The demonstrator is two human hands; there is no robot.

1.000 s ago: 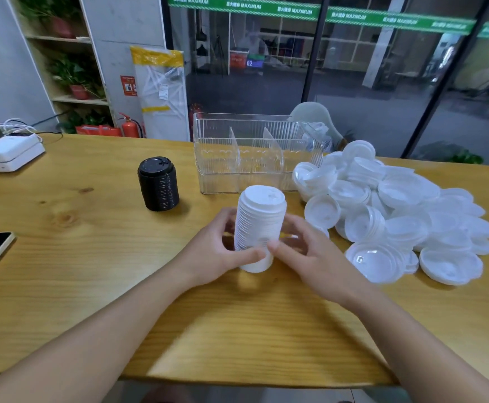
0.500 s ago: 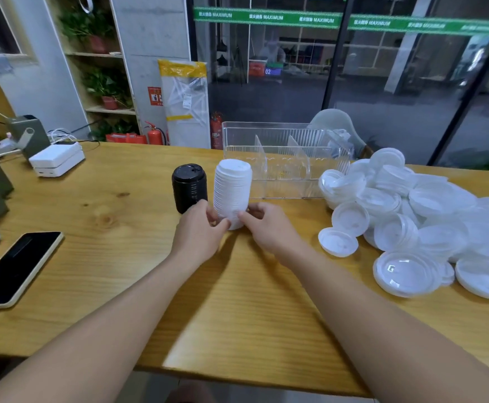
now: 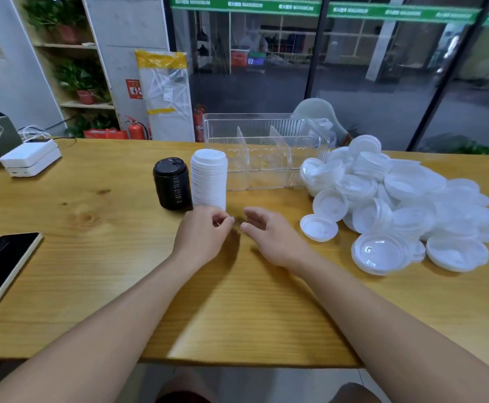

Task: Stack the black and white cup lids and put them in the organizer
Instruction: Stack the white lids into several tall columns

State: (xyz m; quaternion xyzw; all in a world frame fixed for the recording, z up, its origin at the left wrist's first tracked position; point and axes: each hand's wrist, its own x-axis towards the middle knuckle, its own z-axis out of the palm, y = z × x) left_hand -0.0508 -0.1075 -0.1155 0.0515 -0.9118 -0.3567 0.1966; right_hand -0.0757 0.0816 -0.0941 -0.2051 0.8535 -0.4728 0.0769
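While both hands hover just in front of the two finished stacks, the work sits between one stacking round and the next. The white lid stack (image 3: pixel 209 177) stands upright on the desk (image 3: pixel 98 257), touching or just beside the shorter black lid stack (image 3: pixel 171 183) on its left, and both stand just in front of the left end of the clear organizer (image 3: pixel 262 149), whose divided compartments look to hold no lids yet. The left hand (image 3: pixel 202 237) is near the foot of the white stack, its grip loosely curled with thumb and fingertips close together and nothing held between them; the right hand (image 3: pixel 269 238) lies beside it, fingers spread and relaxed, also holding nothing. To the right, a large heap of loose white lids (image 3: pixel 406 199) lies unsorted, some dome up, some dome down. I judge stacking is only partly done and nothing is filed. The next move probably calls for the right hand to reach into the heap, pick lids one at a time, turn them the same way and nest them, or else to lift a finished stack by its sides, kept upright, into a compartment.
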